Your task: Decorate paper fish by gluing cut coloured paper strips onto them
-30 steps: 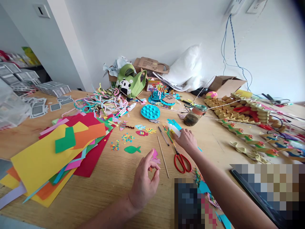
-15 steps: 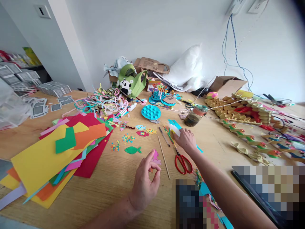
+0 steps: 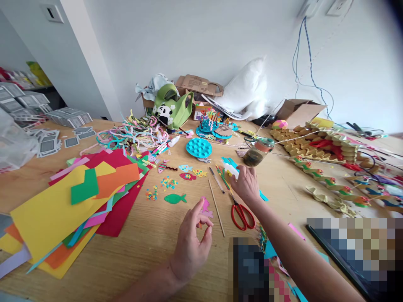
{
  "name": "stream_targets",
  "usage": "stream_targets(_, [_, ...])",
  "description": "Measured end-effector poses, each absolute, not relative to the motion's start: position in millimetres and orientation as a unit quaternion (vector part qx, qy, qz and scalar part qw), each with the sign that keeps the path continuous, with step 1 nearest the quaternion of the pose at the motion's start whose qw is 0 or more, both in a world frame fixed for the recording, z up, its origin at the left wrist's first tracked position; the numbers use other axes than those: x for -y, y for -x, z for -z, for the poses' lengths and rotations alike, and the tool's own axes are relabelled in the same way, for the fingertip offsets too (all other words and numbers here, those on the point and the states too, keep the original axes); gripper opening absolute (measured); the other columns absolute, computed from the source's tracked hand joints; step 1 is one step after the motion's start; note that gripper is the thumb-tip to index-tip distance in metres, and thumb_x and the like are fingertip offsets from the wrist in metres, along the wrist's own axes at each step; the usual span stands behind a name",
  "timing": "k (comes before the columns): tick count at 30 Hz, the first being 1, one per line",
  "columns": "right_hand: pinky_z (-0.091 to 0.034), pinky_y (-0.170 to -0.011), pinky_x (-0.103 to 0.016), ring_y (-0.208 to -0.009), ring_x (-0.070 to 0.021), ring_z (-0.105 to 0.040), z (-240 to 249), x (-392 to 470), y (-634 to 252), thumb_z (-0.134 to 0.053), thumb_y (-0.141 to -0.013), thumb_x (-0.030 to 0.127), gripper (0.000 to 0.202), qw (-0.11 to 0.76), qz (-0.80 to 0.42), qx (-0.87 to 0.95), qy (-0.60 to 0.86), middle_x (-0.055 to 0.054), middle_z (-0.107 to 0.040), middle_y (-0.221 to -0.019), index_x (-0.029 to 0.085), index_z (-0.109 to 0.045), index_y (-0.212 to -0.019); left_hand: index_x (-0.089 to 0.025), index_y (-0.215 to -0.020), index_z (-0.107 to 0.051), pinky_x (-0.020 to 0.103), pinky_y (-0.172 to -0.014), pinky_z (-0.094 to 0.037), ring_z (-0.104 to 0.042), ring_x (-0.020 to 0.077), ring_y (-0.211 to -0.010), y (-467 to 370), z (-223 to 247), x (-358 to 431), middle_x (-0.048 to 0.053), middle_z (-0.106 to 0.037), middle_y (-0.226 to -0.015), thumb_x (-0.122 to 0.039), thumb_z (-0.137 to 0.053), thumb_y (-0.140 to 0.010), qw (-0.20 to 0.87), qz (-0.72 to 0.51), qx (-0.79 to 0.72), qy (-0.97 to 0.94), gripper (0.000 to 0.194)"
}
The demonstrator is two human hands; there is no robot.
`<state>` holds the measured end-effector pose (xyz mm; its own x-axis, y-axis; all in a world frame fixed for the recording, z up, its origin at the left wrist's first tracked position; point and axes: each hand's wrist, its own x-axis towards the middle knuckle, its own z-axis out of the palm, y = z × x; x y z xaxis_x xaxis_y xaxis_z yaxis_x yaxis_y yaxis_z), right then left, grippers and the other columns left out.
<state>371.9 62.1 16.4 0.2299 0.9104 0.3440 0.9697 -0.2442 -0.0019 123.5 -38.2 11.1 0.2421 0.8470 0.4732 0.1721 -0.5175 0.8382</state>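
My left hand [image 3: 192,241] hovers over the table beside a pink paper fish [image 3: 205,206], fingers curved and apart with nothing between them. Farther out, my right hand [image 3: 247,183] is at a white glue bottle [image 3: 231,170] lying on blue paper strips [image 3: 228,161]; how its fingertips meet the bottle is partly hidden. Red-handled scissors [image 3: 242,216] lie below that hand. A green paper fish [image 3: 175,198] is left of my left hand, with small confetti dots [image 3: 169,182] and a red paper fish [image 3: 188,176] behind it.
Coloured paper sheets [image 3: 53,205] are piled at the left. A blue scalloped disc [image 3: 199,147], a glass jar [image 3: 255,155] and pipe cleaners [image 3: 135,133] stand farther back. A wooden stick [image 3: 216,207] lies between my hands; egg cartons [image 3: 311,147] are at the right.
My right hand has shifted slightly, and more of the white bottle shows beside its fingers. My left hand has barely moved. The view has shifted slightly.
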Motion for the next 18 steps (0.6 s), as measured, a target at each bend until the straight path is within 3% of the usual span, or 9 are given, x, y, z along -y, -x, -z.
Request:
stream_targets(6, [-0.036, -0.065, -0.029, -0.083, -0.0230, -0.063, -15, -71, -353, -0.040, -0.088, 0.018, 0.025, 0.062, -0.004, 0.630, 0.774, -0.010, -0.069, -0.096, 0.017, -0.055, -0.108, -0.020, -0.143, -0.030, 0.031, -0.076, -0.050, -0.062, 0.0156, -0.081, -123, -9, 38, 0.003, -0.065, -0.087, -0.005, -0.050, -0.083, 0.335, -0.501, -0.358, -0.713, 0.065])
stream_targets(12, [-0.038, -0.068, -0.030, -0.092, -0.0253, -0.065, -20, -81, -342, -0.040, -0.092, 0.024, 0.025, -0.003, -0.055, 0.618, 0.784, -0.014, -0.070, -0.104, 0.016, -0.056, -0.108, -0.022, -0.143, -0.029, 0.032, -0.079, -0.051, -0.062, 0.0154, -0.082, -123, -12, 38, 0.002, -0.064, -0.088, -0.005, -0.050, -0.084, 0.346, -0.503, -0.358, -0.707, 0.065])
stream_targets(18, [-0.039, -0.069, -0.030, -0.095, -0.0251, -0.065, -19, -84, -342, -0.041, -0.092, 0.028, 0.026, -0.002, -0.055, 0.614, 0.787, -0.014, -0.070, -0.103, 0.016, -0.057, -0.109, -0.024, -0.143, -0.029, 0.030, -0.077, -0.050, -0.061, 0.0151, -0.083, -123, -13, 39, 0.002, -0.064, -0.089, -0.005, -0.051, -0.084, 0.356, -0.498, -0.359, -0.705, 0.066])
